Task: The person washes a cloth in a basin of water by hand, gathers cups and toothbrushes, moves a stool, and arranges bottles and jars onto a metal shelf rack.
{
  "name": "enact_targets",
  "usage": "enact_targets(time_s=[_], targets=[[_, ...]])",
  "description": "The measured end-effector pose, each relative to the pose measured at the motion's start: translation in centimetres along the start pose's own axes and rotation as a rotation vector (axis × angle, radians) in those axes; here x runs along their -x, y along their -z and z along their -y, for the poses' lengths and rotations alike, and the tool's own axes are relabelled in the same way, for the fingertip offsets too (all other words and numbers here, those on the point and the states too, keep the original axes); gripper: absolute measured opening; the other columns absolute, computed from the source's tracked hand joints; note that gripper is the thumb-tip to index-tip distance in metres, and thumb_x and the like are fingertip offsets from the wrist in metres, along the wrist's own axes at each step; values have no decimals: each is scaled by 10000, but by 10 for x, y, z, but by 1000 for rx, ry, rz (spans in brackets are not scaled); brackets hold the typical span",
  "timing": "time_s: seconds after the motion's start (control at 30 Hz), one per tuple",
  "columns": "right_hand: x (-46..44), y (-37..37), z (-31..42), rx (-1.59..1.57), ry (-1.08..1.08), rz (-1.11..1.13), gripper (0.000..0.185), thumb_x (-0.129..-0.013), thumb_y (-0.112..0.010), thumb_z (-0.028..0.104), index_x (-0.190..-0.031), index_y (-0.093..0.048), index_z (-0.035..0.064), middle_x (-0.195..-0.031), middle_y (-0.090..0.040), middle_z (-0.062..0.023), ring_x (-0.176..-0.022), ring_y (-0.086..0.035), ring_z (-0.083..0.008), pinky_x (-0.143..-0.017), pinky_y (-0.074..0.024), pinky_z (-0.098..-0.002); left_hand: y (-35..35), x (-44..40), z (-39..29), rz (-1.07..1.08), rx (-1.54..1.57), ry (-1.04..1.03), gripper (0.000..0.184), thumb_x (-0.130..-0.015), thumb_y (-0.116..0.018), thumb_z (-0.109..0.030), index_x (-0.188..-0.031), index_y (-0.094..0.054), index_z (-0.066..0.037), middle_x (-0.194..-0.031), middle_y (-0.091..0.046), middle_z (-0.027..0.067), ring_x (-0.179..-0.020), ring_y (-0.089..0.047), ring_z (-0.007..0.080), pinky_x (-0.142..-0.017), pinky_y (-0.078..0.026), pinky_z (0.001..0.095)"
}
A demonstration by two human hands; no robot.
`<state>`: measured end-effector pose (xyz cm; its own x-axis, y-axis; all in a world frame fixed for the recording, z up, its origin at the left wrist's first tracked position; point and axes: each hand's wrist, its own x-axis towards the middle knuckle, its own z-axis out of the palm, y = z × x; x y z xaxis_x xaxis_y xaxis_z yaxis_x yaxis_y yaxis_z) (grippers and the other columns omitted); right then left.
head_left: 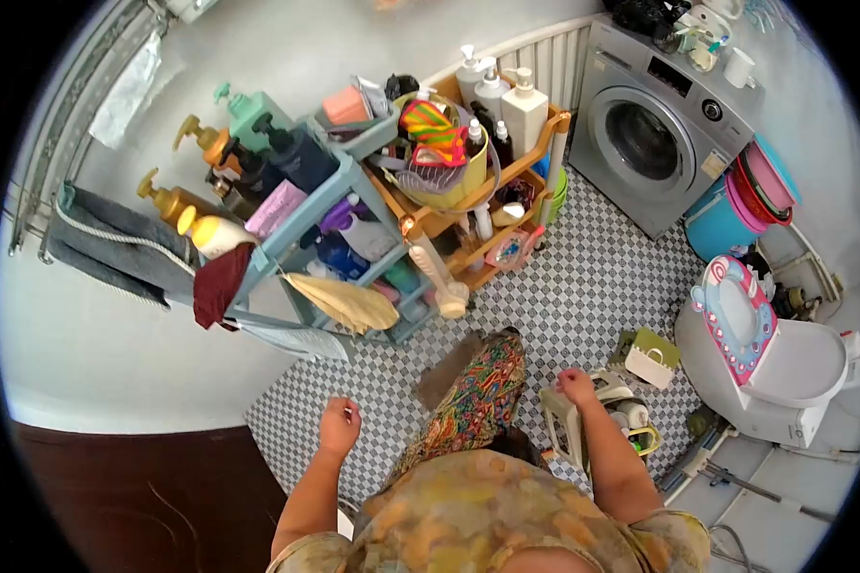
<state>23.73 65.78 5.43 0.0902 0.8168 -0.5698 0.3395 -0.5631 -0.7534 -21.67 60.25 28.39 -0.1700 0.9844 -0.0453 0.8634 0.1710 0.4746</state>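
My left hand (340,425) hangs over the tiled floor on the left, its fingers curled in loosely with nothing visible in them. On the other side my right hand (575,386) is also closed, with nothing showing in it. It hovers by the top of a pale plastic stool (566,426); whether it touches the stool I cannot tell. Beside the stool several bottles stand in a caddy (633,420). Between my hands, a patterned trouser leg (473,396) reaches over a brown mat (446,371).
A blue shelf (352,186) and a wooden rack (420,227) hold several pump bottles. The washing machine (661,124) stands at the back right, near stacked basins (721,215). At right is a toilet (747,401) with a child seat (736,315); a dark brown panel (143,497) lies lower left.
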Motion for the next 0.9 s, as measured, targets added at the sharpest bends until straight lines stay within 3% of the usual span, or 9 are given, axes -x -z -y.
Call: enact_targets(time_s=[0.1, 0.2, 0.27, 0.43, 0.67, 0.9], targets=[[0, 18, 18, 82, -60, 19, 185, -838, -490, 150, -870, -549, -22, -732, -585, -80, -605, -562, -152, -566, -474, -258, -14, 12, 8, 34, 12, 92, 79, -702, -551, -24, -767, -505, -27, -730, -514, 127, -556, -539, 232, -526, -446, 321], [8, 36, 52, -63, -19, -43, 191, -785, -544, 183, -847, -593, 10, -681, -616, -93, -599, -598, -175, -568, -469, -289, -19, 23, 17, 15, 1, 123, 70, -713, -553, -42, -764, -508, -24, -735, -517, 128, -548, -537, 238, -517, -450, 329], [7, 43, 65, -17, -44, 11, 162, -818, -478, 83, -903, -546, -36, -752, -581, -82, -647, -568, -157, -612, -492, -273, -18, 27, 22, 34, 1, 130, 69, -712, -554, -40, -761, -509, -23, -739, -520, 129, -546, -539, 241, -518, -452, 328], [17, 50, 69, -191, -120, -1, 162, -795, -482, 46, -921, -543, -37, -795, -577, -88, -711, -570, -161, -639, -500, -278, -13, 22, 20, 39, -41, 200, 97, -705, -589, -69, -744, -515, -18, -717, -538, 128, -576, -560, 225, -530, -450, 325], [15, 40, -10, -124, -51, -18, 100, -811, -519, 116, -815, -570, 29, -651, -562, -24, -549, -526, -108, -490, -416, -215, -18, 2, 8, 17, 58, 219, 65, -689, -561, -25, -747, -531, -27, -724, -536, 121, -560, -545, 217, -540, -452, 316], [22, 44, 10, -133, -113, 34, 141, -813, -519, 144, -806, -567, 12, -674, -573, -46, -557, -542, -122, -482, -431, -226, -15, 8, 11, -98, 79, 222, 47, -697, -553, -29, -738, -531, -29, -683, -523, 114, -547, -533, 217, -525, -445, 311]])
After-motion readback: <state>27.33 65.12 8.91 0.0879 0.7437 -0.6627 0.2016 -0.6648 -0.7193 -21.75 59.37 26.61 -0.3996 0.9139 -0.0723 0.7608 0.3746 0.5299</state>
